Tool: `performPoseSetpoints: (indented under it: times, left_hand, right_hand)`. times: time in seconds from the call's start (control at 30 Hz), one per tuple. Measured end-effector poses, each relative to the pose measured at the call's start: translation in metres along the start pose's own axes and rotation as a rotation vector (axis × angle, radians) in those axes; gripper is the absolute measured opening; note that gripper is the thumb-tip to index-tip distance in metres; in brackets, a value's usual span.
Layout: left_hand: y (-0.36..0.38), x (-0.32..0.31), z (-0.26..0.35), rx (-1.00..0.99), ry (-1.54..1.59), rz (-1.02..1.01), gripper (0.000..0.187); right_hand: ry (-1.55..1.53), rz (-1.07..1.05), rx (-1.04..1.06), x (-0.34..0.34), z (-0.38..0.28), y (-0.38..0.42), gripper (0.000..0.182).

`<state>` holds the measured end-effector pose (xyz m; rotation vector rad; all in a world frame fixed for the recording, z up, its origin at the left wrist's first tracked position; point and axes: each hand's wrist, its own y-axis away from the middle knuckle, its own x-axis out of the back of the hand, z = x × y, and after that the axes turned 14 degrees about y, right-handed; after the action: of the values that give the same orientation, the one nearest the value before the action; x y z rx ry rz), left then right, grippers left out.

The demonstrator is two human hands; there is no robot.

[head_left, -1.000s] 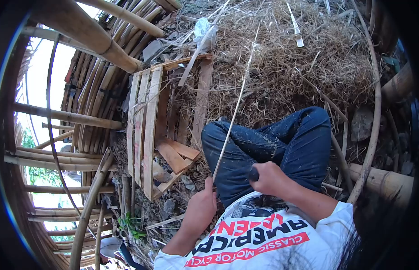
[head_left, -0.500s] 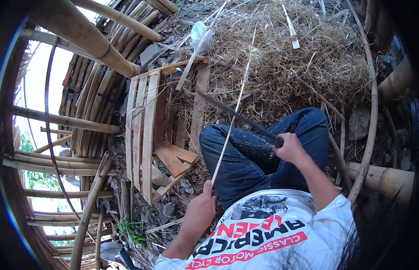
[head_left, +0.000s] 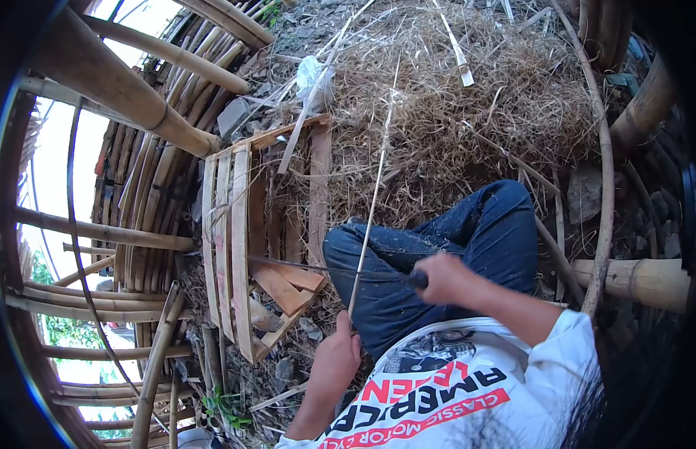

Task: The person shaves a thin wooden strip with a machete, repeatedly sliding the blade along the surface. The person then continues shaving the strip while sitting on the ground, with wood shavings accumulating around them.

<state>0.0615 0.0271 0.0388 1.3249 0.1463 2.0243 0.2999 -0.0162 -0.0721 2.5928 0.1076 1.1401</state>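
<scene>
The left hand (head_left: 334, 359) pinches a long, thin, pale bamboo strip (head_left: 375, 187) by its near end, presumably steadying it over the dark blue jeans (head_left: 494, 232); the right hand's (head_left: 449, 283) fingers wrap the black handle of a long dark-bladed knife (head_left: 336, 269), crossing the strip. A slatted, pale wooden crate (head_left: 241, 247) crowds the blade's tip; curly brown shavings (head_left: 467, 138) spread beyond.

The white shirt (head_left: 452, 382) reads "AMERICA" in black; "EGEN" in red, partly legible; "CLASSIC MOTOR" in white on a red band (head_left: 437, 416).
</scene>
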Motion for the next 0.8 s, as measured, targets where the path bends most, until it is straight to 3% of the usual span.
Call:
performPoseSetpoints:
  times: [0.13, 0.2, 0.4, 0.47, 0.53, 0.67, 0.8]
  left_hand:
    - [0.003, 0.007, 0.0, 0.01, 0.013, 0.018, 0.045]
    - [0.008, 0.013, 0.001, 0.007, 0.018, 0.027, 0.045]
    - [0.004, -0.003, -0.007, -0.019, 0.01, -0.028, 0.044]
    - [-0.004, -0.005, -0.004, -0.009, -0.012, -0.019, 0.044]
    - [-0.007, -0.004, -0.003, 0.002, 0.019, -0.038, 0.044]
    - [-0.013, -0.007, -0.018, -0.01, 0.04, 0.009, 0.043]
    - [-0.009, -0.009, -0.028, -0.04, 0.035, 0.047, 0.038]
  right_hand:
    - [0.188, -0.035, 0.029, 0.039, 0.016, -0.034, 0.023]
    - [0.194, 0.155, -0.07, 0.043, 0.034, -0.047, 0.023]
    - [0.161, 0.177, -0.385, 0.047, 0.077, -0.056, 0.02]
    - [0.053, 0.224, -0.354, 0.024, 0.058, -0.049, 0.021]
    - [-0.25, 0.105, -0.35, 0.006, 0.017, -0.03, 0.022]
    - [-0.081, -0.052, -0.086, -0.015, -0.029, -0.004, 0.027]
    - [0.177, -0.02, -0.083, 0.013, -0.014, -0.025, 0.029]
